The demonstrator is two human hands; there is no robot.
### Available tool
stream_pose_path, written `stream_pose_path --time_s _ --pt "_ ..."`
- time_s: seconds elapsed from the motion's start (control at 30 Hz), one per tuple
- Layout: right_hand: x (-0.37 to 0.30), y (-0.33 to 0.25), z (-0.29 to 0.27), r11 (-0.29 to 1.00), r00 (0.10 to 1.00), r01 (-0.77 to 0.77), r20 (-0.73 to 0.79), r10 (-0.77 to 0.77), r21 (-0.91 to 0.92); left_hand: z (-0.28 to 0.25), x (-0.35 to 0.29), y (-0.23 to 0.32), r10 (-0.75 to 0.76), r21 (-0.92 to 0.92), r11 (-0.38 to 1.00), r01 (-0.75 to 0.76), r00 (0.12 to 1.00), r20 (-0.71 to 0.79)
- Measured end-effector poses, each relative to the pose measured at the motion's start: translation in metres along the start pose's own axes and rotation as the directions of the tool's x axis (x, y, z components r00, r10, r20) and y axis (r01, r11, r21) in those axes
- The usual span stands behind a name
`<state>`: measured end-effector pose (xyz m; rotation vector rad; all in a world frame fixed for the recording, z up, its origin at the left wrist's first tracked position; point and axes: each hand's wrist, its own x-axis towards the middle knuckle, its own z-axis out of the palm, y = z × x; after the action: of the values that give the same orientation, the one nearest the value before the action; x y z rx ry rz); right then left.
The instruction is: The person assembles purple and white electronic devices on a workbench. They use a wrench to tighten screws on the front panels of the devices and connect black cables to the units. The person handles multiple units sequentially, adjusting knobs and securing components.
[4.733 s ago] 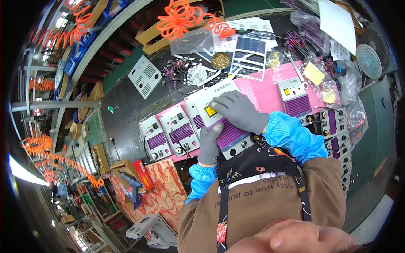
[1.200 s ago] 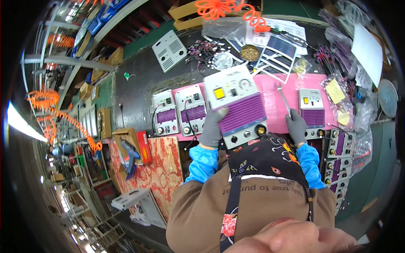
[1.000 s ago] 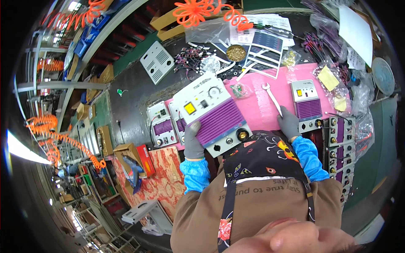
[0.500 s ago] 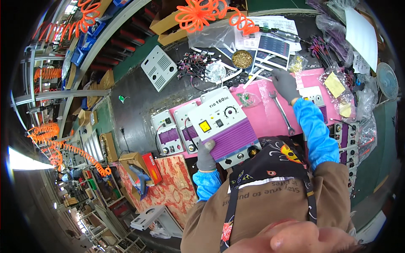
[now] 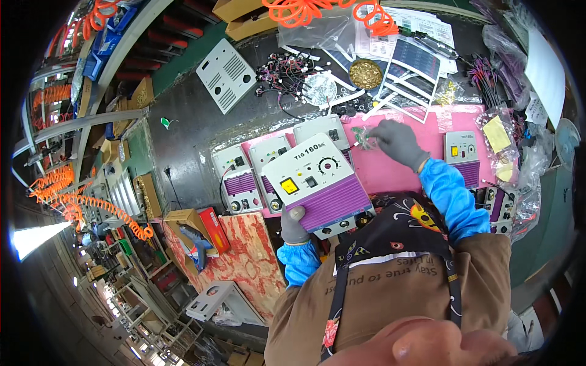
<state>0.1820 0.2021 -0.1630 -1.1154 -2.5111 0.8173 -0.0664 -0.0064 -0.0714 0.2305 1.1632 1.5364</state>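
My left hand (image 5: 294, 226), in a grey glove, is closed on the lower left edge of a grey and purple welder front panel (image 5: 332, 201), thumb on top. The panel tilts in front of my apron, with a yellow switch, a black dial and sockets along its bottom. My right hand (image 5: 400, 144), also gloved, reaches over the pink mat (image 5: 390, 180), its bunched fingertips at a small clear plastic bag (image 5: 364, 139) with green parts. Exactly what the fingertips pinch is hidden. Similar panels (image 5: 238, 183) stand beside the held one, and another panel (image 5: 462, 157) lies to the right.
Beyond the mat lie a wire bundle (image 5: 287, 76), a dish of brass-coloured parts (image 5: 365, 73), dark label sheets (image 5: 415, 61) and a power screwdriver (image 5: 434, 44). A vented grey plate (image 5: 226, 76) rests at the back left. Orange coiled hoses (image 5: 299, 9) hang above.
My right hand has moved left and nearer to the small plastic bag. The wrench seen on the mat before no longer shows. My left hand still holds the panel. The view has shifted slightly.
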Motion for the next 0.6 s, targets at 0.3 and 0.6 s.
stream_pose_path --time_s 0.3,0.6 --pt "0.011 -0.016 0.03 0.947 0.998 0.061 0.008 -0.062 -0.316 0.004 0.005 -0.001 0.012 0.078 0.997 -0.011 1.0 -0.005" --pt "-0.011 0.002 -0.004 0.977 0.948 -0.121 -0.313 0.061 -0.174 0.016 -0.015 0.002 0.037 0.107 0.994 -0.033 0.999 -0.035"
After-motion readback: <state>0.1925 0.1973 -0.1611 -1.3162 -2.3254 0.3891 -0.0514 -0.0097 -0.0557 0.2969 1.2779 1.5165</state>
